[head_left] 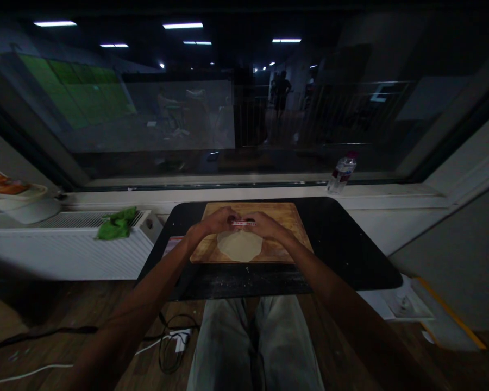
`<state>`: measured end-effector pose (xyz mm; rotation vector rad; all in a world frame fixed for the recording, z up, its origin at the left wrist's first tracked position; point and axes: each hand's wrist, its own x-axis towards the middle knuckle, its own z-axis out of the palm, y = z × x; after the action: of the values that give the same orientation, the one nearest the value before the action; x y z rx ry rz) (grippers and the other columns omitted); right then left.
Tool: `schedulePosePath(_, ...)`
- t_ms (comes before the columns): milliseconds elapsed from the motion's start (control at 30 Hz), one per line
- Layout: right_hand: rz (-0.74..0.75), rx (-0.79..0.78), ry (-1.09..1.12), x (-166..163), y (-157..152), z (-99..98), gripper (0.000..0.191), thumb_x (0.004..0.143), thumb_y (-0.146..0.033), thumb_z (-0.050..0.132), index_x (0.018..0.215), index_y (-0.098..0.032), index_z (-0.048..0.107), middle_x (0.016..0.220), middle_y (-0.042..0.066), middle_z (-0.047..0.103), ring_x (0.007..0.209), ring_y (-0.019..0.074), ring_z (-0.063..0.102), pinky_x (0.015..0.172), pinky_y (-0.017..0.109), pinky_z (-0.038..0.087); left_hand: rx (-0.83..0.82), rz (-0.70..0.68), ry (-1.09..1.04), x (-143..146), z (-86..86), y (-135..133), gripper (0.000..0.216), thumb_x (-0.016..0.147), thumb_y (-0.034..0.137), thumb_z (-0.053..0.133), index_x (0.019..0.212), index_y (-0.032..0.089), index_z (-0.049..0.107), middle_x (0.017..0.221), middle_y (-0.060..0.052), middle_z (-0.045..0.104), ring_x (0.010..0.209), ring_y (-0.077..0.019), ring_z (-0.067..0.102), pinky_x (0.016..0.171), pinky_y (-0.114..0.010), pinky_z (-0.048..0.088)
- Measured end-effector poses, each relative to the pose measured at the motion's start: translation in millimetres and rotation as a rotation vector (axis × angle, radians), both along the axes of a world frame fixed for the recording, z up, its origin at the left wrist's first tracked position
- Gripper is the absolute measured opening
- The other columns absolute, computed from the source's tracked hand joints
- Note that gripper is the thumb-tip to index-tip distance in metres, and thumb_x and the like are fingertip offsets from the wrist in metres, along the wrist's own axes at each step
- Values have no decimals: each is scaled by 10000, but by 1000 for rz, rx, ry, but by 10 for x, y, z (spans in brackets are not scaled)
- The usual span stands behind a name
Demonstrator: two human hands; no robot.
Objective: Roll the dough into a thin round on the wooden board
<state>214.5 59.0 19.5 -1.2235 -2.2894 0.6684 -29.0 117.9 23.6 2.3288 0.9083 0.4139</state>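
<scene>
Light-coloured trouser legs (pixel 224 347) lie nearest the camera, below and on the near side of both hands. Left hand (pixel 219 220) and right hand (pixel 264 225) are close together, fingers curled, each gripping one end of a narrow white strip (pixel 243 223) with red lettering. Nature of the strip: too small to tell.

Rolled-out dough sheet (pixel 239 247), pale and roughly round, lies flat just on the near side of the two hands, its far edge reaching beneath them; whether the fingers touch it cannot be told. Beneath the dough is a wooden cutting board (pixel 287 214), extending beyond the hands on the far side and to either side. The board rests on a black surface (pixel 334 244), with pale crumbs on the near side of the hands.

Well to the left of the left hand, a green cloth (pixel 116 224) hangs over a white radiator (pixel 106 260); a white tub (pixel 32 209) stands farther left. Beyond the right hand, to its right, a clear plastic bottle (pixel 341 174) with a dark red cap stands on the windowsill (pixel 391 196).
</scene>
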Motion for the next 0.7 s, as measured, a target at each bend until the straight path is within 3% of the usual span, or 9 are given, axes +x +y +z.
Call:
schedulePosePath(167,-91,167,-184,-11,-205,-67,372,1083,-223,742,1454,-233,774,1396,125,781,1330,297,688,1168,434,520,26,3,2,-88,-5,-142,344,838,200,757,1174,172,825,1072,-56,863,955,-225,782,874,-293,605)
schedulePosePath(400,-107,293,-202,-25,-78,-109,374,1103,-180,692,1473,-209,740,1451,143,735,1418,292,621,1247,488,489,209,128,41,34,15,-145,375,860,109,771,1226,181,809,1153,-88,862,1042,-252,801,964,-335,616)
schedulePosePath(567,-41,276,-209,106,-14,-57,399,1094,-146,656,1473,-221,756,1469,135,744,1401,284,648,1261,489,493,400,167,113,58,-72,-211,316,881,68,747,1165,188,813,1199,-114,836,1157,-287,777,1075,-399,605)
schedulePosePath(700,-22,227,-220,224,-26,-26,412,1096,-196,674,1501,-210,749,1498,154,732,1428,294,646,1260,480,497,401,172,85,5,-104,-294,290,910,102,728,1170,191,819,1195,-118,826,1165,-295,760,1083,-418,599)
